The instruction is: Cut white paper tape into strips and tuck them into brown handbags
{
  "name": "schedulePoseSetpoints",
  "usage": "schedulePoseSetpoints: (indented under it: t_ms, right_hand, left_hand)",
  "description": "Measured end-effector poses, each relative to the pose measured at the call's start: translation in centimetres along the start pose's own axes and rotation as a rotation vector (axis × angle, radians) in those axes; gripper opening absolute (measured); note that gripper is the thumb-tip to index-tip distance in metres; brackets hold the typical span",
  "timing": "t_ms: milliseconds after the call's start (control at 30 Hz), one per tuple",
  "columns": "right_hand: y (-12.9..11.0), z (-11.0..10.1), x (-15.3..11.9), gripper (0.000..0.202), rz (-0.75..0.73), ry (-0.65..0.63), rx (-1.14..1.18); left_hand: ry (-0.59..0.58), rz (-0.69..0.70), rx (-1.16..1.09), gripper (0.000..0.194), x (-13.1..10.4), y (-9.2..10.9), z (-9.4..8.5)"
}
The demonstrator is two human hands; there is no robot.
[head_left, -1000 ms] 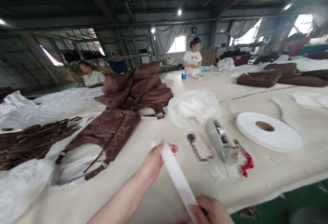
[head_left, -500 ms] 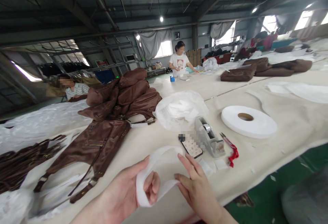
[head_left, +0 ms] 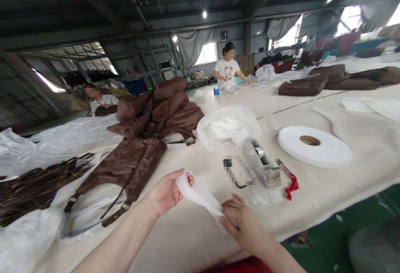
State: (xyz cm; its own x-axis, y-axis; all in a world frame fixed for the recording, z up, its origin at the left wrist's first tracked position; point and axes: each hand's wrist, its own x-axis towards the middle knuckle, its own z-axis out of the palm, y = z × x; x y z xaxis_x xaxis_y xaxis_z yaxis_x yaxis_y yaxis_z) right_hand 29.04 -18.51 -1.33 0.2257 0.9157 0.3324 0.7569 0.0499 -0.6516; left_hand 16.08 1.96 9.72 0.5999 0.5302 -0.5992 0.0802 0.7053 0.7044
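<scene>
A loop of thin white foam strip (head_left: 201, 196) stretches between my two hands above the table. My left hand (head_left: 170, 191) holds its far end, with the strip folded round the fingers. My right hand (head_left: 239, 219) pinches the near end between thumb and fingers. Left of my hands, a brown bag (head_left: 125, 166) lies flat with its straps toward me. Beyond my right hand are a grey tape dispenser (head_left: 262, 164), a pixelated phone (head_left: 240, 171) and small snips with a red wrap (head_left: 290, 181).
A large white roll of strip (head_left: 328, 150) lies on the right of the table. Brown bags (head_left: 159, 106) are piled at the back left beside crumpled white plastic (head_left: 229, 127). Brown straps (head_left: 40, 181) lie far left. A co-worker (head_left: 229, 66) stands across the table; another person sits at the left.
My left hand has moved away from me, and the round loop is now drawn into a long, narrow, twisted band. My right hand has shifted slightly right and down. The view has turned a little left.
</scene>
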Motion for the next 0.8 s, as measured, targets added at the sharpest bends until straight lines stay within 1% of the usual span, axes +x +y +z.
schedulePoseSetpoints:
  t_ms: [100, 167, 267, 333, 367, 400, 467, 500, 533, 600, 667, 700, 733, 800]
  right_hand:
    - [0.7, 0.6, -0.2, 0.022, 0.044, -0.007, 0.004]
    - [1.2, 1.1, -0.2, 0.024, 0.078, -0.013, -0.009]
    - [2.1, 1.7, -0.3, 0.026, 0.125, -0.024, -0.058]
    - [2.6, 1.7, -0.5, 0.026, 0.137, -0.033, -0.102]
    - [2.9, 1.6, -0.5, 0.026, 0.135, -0.042, -0.124]
    - [3.0, 1.4, -0.6, 0.025, 0.129, -0.057, -0.143]
    - [3.2, 0.9, -0.6, 0.025, 0.119, -0.098, -0.167]
    - [3.2, 0.6, -0.5, 0.025, 0.116, -0.122, -0.171]
    - [3.2, 0.3, -0.4, 0.025, 0.117, -0.147, -0.169]
    - [3.1, -0.2, -0.1, 0.025, 0.123, -0.194, -0.16]
    - [3.2, -0.7, 0.3, 0.026, 0.133, -0.24, -0.148]
    - [3.3, -0.8, 0.5, 0.028, 0.14, -0.257, -0.135]
    - [3.4, -0.9, 0.6, 0.03, 0.148, -0.267, -0.117]
    - [3.7, -1.1, 0.8, 0.032, 0.165, -0.274, -0.084]
  left_hand:
    - [0.058, 0.012, 0.204, 0.019, 3.1, -1.7, -1.5]
    - [0.059, 0.039, 0.366, 0.022, 4.8, -3.1, -2.5]
    - [0.041, 0.038, 0.512, 0.03, 6.6, -4.5, -4.2]
    - [0.058, 0.082, 0.66, 0.037, 7.4, -4.7, -5.3]
    - [0.076, 0.133, 0.738, 0.038, 7.6, -4.6, -5.7]
    - [0.094, 0.201, 0.806, 0.036, 7.9, -4.3, -6.2]
    - [0.103, 0.341, 0.875, 0.023, 8.4, -3.7, -6.8]
    - [0.073, 0.412, 0.895, 0.021, 8.7, -3.3, -6.9]
    - [0.013, 0.502, 0.934, 0.029, 9.0, -3.0, -6.9]
    - [-0.173, 0.71, 1.069, 0.042, 9.9, -2.5, -6.7]
    - [-0.368, 0.876, 1.238, 0.043, 11.0, -2.2, -6.3]
    - [-0.438, 0.902, 1.312, 0.041, 11.6, -2.1, -6.0]
    - [-0.481, 0.884, 1.364, 0.038, 12.2, -2.0, -5.8]
    - [-0.518, 0.819, 1.42, 0.038, 13.3, -2.3, -5.5]
